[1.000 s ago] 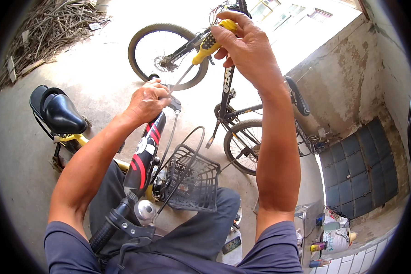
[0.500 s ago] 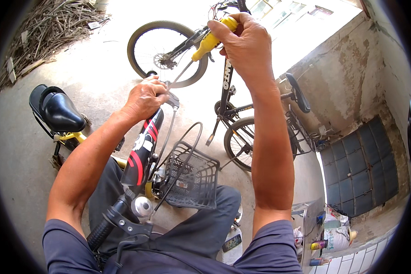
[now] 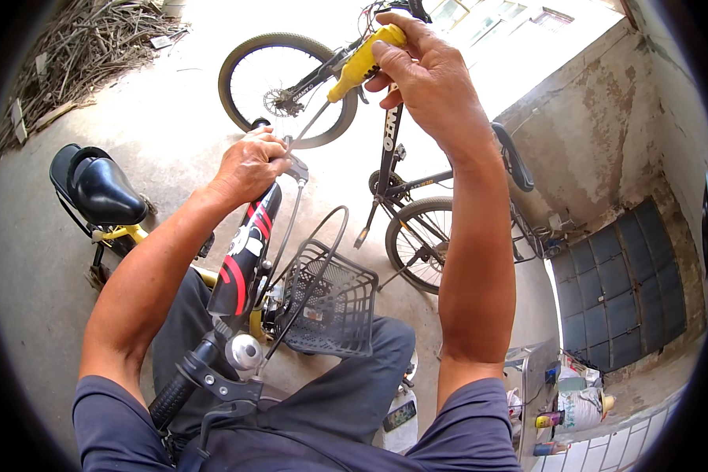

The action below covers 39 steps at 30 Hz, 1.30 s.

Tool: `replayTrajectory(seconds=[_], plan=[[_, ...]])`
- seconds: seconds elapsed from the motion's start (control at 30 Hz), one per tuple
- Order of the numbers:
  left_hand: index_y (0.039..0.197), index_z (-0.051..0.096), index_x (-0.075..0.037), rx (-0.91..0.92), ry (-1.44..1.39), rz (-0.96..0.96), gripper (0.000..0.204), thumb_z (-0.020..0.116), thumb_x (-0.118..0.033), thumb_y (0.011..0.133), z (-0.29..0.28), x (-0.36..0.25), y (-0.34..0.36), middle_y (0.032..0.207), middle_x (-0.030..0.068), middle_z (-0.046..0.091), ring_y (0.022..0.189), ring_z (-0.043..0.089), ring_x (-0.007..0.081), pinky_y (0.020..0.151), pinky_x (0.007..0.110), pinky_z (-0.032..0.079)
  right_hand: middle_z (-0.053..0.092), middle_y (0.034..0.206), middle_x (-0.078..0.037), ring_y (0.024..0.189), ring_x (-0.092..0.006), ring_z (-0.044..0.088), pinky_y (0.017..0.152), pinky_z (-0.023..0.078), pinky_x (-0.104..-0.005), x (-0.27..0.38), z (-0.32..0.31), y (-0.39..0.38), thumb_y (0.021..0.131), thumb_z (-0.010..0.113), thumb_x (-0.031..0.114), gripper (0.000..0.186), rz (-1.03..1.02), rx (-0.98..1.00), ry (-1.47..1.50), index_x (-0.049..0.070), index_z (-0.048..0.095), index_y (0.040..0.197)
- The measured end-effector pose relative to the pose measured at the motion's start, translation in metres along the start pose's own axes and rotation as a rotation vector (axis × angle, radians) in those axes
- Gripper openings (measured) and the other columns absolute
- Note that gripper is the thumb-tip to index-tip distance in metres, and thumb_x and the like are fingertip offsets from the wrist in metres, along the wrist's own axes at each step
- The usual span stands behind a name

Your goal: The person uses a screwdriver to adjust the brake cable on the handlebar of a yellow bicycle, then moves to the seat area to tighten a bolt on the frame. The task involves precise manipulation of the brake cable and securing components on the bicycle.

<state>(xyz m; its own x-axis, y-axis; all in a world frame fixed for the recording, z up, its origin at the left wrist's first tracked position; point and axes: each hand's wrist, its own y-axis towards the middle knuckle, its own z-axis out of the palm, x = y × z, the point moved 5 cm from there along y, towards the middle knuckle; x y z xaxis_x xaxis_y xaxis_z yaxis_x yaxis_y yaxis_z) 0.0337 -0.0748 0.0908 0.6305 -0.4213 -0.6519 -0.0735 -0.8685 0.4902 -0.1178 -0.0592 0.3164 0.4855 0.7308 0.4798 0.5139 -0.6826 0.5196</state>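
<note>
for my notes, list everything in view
metal screwdriver: 1, yellow-handled, upper centre
patterned handlebar: 1, black-red, over lap
domed metal bell: 1, silver, near handlebar
plastic mesh basket: 1, black, centre
large bicycle: 1, black, beyond basket
saddle on yellow frame: 1, black, left
stick heap: 1, brown, upper left
panelled metal door: 1, blue-grey, right
bulging sack: 1, white, lower right
stained wall: 1, beige, upper right
small containers: several, mixed, lower right
trousered legs: 2, grey, lower centre
left hand: 1, bare, handlebar's far end
right hand: 1, bare, holding screwdriver

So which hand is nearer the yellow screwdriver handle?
Right: the right hand holds the handle; the left hand is apart from it, lower and to the left, beside the far end of the shaft.
</note>
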Motion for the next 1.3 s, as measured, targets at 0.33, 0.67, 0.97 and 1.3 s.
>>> replayTrajectory(seconds=[0.33, 0.67, 0.97, 1.3], plan=[[0.097, 0.079, -0.001, 0.003, 0.017, -0.009, 0.017, 0.071, -0.016, 0.092, 0.0, -0.001, 0.0, 0.111, 0.0097, 0.075, 0.13, 0.059, 0.0321, 0.115, 0.042, 0.041, 0.074, 0.096, -0.015, 0.077, -0.0127, 0.074, 0.064, 0.059, -0.0232, 0.0, -0.002, 0.006, 0.095, 0.074, 0.028, 0.049, -0.001, 0.002, 0.013, -0.004, 0.063, 0.131], [0.098, 0.079, -0.002, -0.001, 0.04, -0.012, 0.017, 0.07, -0.016, 0.093, 0.0, -0.003, -0.001, 0.111, 0.0093, 0.075, 0.129, 0.06, 0.0314, 0.116, 0.042, 0.041, 0.075, 0.086, -0.013, 0.068, -0.0114, 0.071, 0.06, 0.057, -0.0232, -0.007, -0.001, 0.004, 0.085, 0.083, 0.038, 0.056, 0.014, -0.163, -0.054, -0.004, 0.07, 0.118], [0.088, 0.079, -0.005, -0.084, 0.06, 0.042, 0.02, 0.064, -0.018, 0.093, 0.001, -0.001, -0.001, 0.101, 0.0052, 0.076, 0.124, 0.062, 0.03, 0.108, 0.042, 0.047, 0.075, 0.081, -0.011, 0.063, -0.0134, 0.069, 0.062, 0.056, -0.0293, -0.004, 0.0, -0.004, 0.091, 0.076, 0.045, 0.055, 0.004, -0.228, -0.053, -0.004, 0.071, 0.115], [0.088, 0.078, -0.005, -0.085, 0.035, 0.069, 0.018, 0.065, -0.017, 0.092, 0.003, 0.004, 0.0, 0.104, 0.0056, 0.076, 0.125, 0.061, 0.0304, 0.109, 0.043, 0.047, 0.074, 0.09, -0.014, 0.075, -0.0177, 0.072, 0.068, 0.057, -0.029, 0.016, 0.008, -0.001, 0.095, 0.07, 0.037, 0.056, -0.091, -0.11, -0.076, -0.007, 0.059, 0.129]])
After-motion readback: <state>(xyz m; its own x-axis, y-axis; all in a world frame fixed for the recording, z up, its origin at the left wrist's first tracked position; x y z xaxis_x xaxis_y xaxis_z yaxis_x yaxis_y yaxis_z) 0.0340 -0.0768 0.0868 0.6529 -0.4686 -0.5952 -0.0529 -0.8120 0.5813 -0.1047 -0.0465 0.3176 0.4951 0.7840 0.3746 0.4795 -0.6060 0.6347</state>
